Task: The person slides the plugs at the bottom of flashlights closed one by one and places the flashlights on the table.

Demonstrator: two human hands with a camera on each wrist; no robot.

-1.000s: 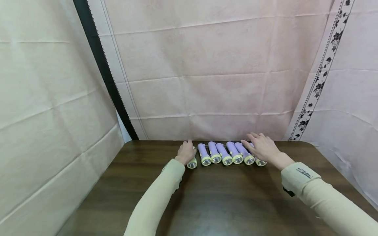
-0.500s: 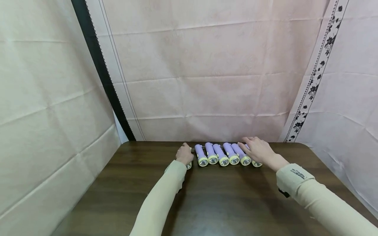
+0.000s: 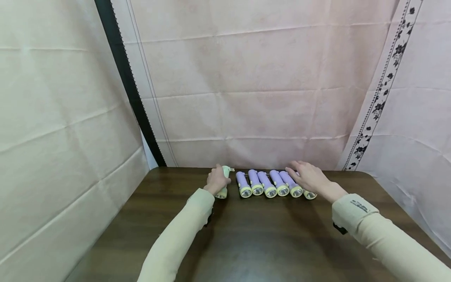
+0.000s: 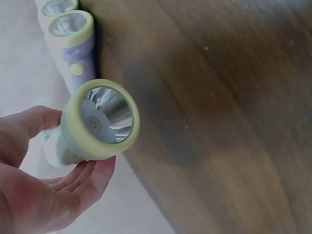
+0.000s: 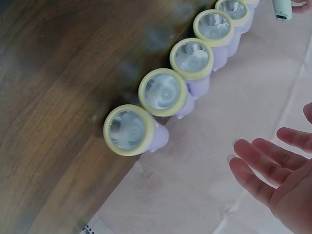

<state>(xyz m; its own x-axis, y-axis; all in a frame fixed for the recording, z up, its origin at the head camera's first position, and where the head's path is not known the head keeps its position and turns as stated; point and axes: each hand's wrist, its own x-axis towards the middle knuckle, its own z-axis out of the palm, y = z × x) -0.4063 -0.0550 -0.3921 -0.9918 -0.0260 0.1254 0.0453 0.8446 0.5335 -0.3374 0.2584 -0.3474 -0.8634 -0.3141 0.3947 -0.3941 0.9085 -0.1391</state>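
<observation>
A mint-green flashlight (image 3: 225, 172) with a yellow rim is gripped by my left hand (image 3: 216, 180), just left of a row of purple flashlights (image 3: 265, 183). In the left wrist view, the thumb and curled fingers wrap around its body, and its reflector (image 4: 105, 114) faces the camera. A small pale piece sticks out at its tail end. My right hand (image 3: 310, 179) is over the right end of the row, partly covering the last purple flashlight (image 3: 310, 194). In the right wrist view, the right hand's fingers (image 5: 258, 165) are loosely extended, holding nothing and apart from the flashlights.
The purple flashlights lie side by side near the far edge of a dark wooden table (image 3: 260, 243), lenses toward me. Pale cloth (image 3: 246, 78) hangs behind the table, with more cloth (image 3: 63, 137) on the left side.
My left hand has drawn the green flashlight slightly left and raised it off the table beside the row; its tail now shows. The right hand has stayed nearly in place over the right end.
</observation>
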